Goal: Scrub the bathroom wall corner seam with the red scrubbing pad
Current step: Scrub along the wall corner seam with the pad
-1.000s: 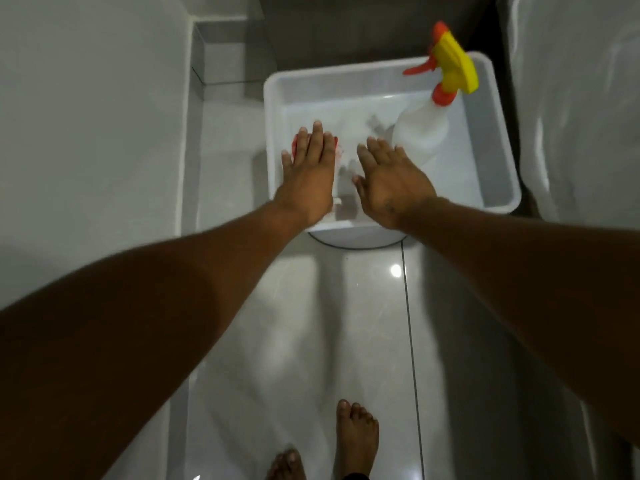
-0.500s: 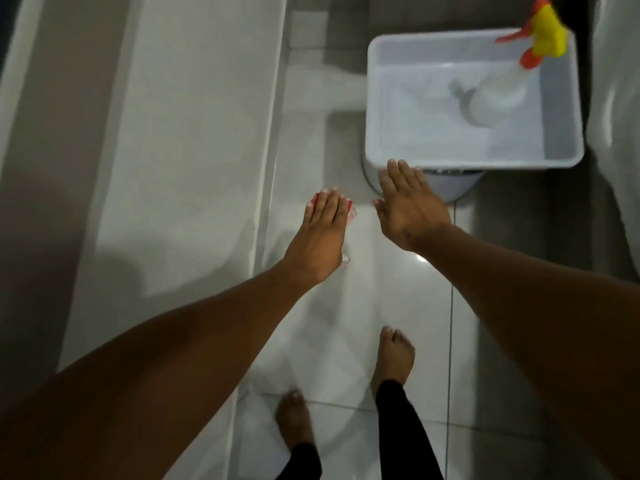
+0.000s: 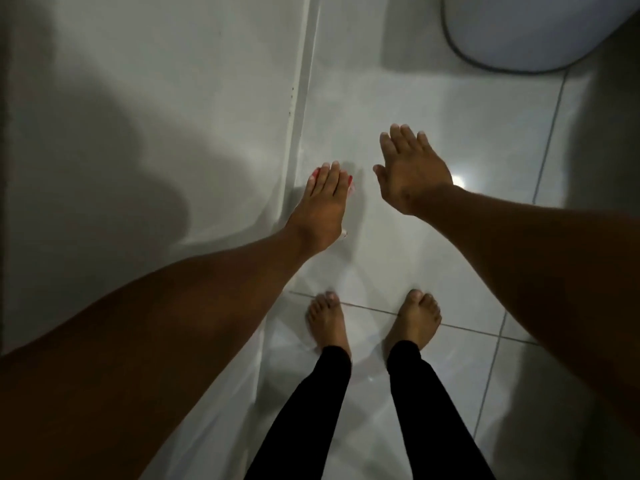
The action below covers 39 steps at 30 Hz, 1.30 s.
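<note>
My left hand (image 3: 322, 206) is palm down over the red scrubbing pad (image 3: 350, 181), which shows only as thin red edges beside my fingers. The hand holds it in the air just right of the seam (image 3: 298, 109) where the grey wall on the left meets the white floor tiles. My right hand (image 3: 408, 171) floats flat beside it, fingers together and extended, holding nothing. The rest of the pad is hidden under my left hand.
A round white base (image 3: 519, 32) with a dark rim stands at the top right on the floor. My two bare feet (image 3: 327, 323) (image 3: 414, 318) stand on the glossy tiles below my hands. The wall (image 3: 138, 116) fills the left side.
The view has tilted down and away from the white tub and spray bottle, which have left the frame. My left hand carried the pad out of the tub toward the wall seam.
</note>
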Motion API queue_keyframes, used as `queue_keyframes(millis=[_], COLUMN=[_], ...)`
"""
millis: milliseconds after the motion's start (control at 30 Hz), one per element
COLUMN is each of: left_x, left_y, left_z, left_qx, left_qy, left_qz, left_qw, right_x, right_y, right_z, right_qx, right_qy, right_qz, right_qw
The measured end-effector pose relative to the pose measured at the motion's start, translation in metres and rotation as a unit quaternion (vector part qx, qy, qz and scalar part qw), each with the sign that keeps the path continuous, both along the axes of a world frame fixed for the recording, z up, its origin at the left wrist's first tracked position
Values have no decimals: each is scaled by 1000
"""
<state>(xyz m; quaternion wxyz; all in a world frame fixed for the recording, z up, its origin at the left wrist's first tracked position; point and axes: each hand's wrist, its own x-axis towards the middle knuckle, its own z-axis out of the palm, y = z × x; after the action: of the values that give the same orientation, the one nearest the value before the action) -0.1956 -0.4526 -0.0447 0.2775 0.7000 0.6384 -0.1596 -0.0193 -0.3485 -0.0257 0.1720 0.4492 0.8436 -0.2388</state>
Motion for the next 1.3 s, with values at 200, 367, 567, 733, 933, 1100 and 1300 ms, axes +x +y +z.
queue_keyframes(millis=[200,367,567,733,933,1100,1300], left_x=[-11,-26,-34,-38,-46,-53,-46], left_y=[-22,-53,-98,-93,-86,-73,-77], left_z=[-101,-163,-215,-234,-266,-269,-267], left_qx=[-4,58,131,218,328,308,294], left_qy=[-20,21,98,63,72,85,70], left_qz=[62,79,116,146,156,118,134], left_qw=[998,995,980,963,929,940,944], right_x=[-4,5,-2,-20,-30,-27,-26], right_y=[-26,-31,-42,-32,-23,-26,-27], right_z=[-103,-176,-242,-276,-310,-313,-318], right_qx=[-16,-12,26,94,183,205,232], right_qy=[1,4,66,104,157,179,187], right_qz=[3,2,-19,-7,-13,-25,-39], right_qw=[1000,1000,997,990,970,962,954])
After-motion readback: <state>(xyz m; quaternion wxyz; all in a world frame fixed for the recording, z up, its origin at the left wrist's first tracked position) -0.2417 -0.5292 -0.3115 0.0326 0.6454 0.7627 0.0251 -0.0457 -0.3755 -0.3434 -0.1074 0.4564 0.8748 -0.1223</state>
